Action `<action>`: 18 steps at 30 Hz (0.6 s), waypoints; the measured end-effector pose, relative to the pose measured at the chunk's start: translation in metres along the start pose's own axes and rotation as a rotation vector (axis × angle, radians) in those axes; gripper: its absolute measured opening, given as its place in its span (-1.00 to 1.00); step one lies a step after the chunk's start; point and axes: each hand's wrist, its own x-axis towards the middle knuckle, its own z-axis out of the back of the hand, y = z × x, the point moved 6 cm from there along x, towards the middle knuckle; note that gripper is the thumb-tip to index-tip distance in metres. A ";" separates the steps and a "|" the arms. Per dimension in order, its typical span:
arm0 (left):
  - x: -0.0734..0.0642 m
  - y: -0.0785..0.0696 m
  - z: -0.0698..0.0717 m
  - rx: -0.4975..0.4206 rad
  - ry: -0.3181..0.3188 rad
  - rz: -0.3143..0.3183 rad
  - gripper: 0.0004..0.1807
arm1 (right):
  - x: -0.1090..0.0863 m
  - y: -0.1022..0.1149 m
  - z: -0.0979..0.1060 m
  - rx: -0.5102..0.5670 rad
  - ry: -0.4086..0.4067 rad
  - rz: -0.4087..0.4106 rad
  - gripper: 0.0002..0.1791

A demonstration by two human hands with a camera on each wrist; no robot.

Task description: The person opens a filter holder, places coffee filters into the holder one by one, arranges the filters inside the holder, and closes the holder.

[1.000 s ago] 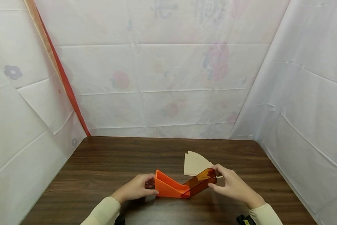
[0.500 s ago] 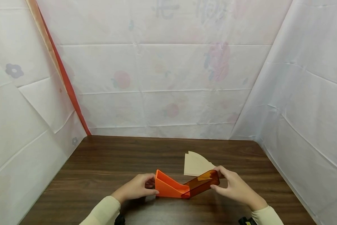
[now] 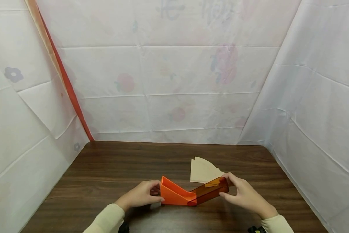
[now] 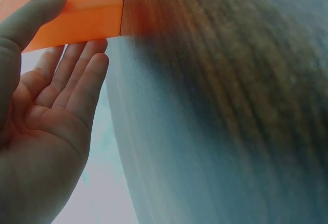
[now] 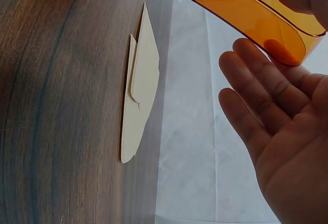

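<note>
In the head view a holder with a solid orange base [image 3: 174, 194] sits on the wooden table, its pointed end toward the right. A see-through amber lid [image 3: 210, 191] is swung out from that end and slants up to the right. My left hand [image 3: 142, 193] grips the tall end of the base, thumb on the near side and fingers behind, as the left wrist view shows on the orange wall [image 4: 87, 16]. My right hand [image 3: 238, 191] pinches the lid's far end between thumb and fingers. In the right wrist view the lid [image 5: 246, 16] hangs above the table.
Cone coffee filter papers [image 3: 203, 170] with crimped edges lie overlapping behind the lid, partly covered by it in the head view. White printed sheets [image 3: 174, 81] stand around the back and sides of the dark wooden table [image 3: 128, 161].
My right hand has moved slightly right and down, tilting the amber lid lower and farther out from the base. The left hand, the orange base and the filter papers have stayed put.
</note>
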 end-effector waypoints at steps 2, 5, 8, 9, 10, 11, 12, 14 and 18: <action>0.000 0.000 0.000 -0.002 0.000 0.000 -0.68 | 0.000 0.000 0.000 0.001 0.001 0.001 -0.61; 0.000 0.000 0.000 -0.006 0.002 -0.004 -0.68 | -0.001 0.000 0.000 0.003 0.003 0.006 -0.61; -0.001 0.000 -0.001 -0.013 0.004 -0.007 -0.68 | -0.001 -0.001 -0.001 0.003 0.003 0.009 -0.60; -0.001 -0.001 -0.001 -0.016 0.005 -0.008 -0.68 | -0.001 -0.001 -0.001 0.003 0.003 0.010 -0.59; -0.001 0.000 -0.001 -0.018 0.005 -0.007 -0.68 | -0.001 -0.001 -0.001 0.003 0.003 0.009 -0.59; -0.001 0.000 -0.001 -0.019 0.006 -0.006 -0.67 | -0.001 -0.001 -0.001 0.000 0.003 0.010 -0.59; -0.001 0.000 -0.001 -0.021 0.007 -0.005 -0.68 | -0.001 -0.002 -0.001 -0.002 0.003 0.008 -0.59; -0.001 0.000 -0.001 -0.023 0.008 -0.002 -0.68 | -0.001 -0.002 0.000 -0.003 0.007 0.005 -0.59; -0.001 0.000 -0.001 -0.026 0.010 0.002 -0.68 | -0.001 -0.002 0.000 -0.007 0.016 0.001 -0.59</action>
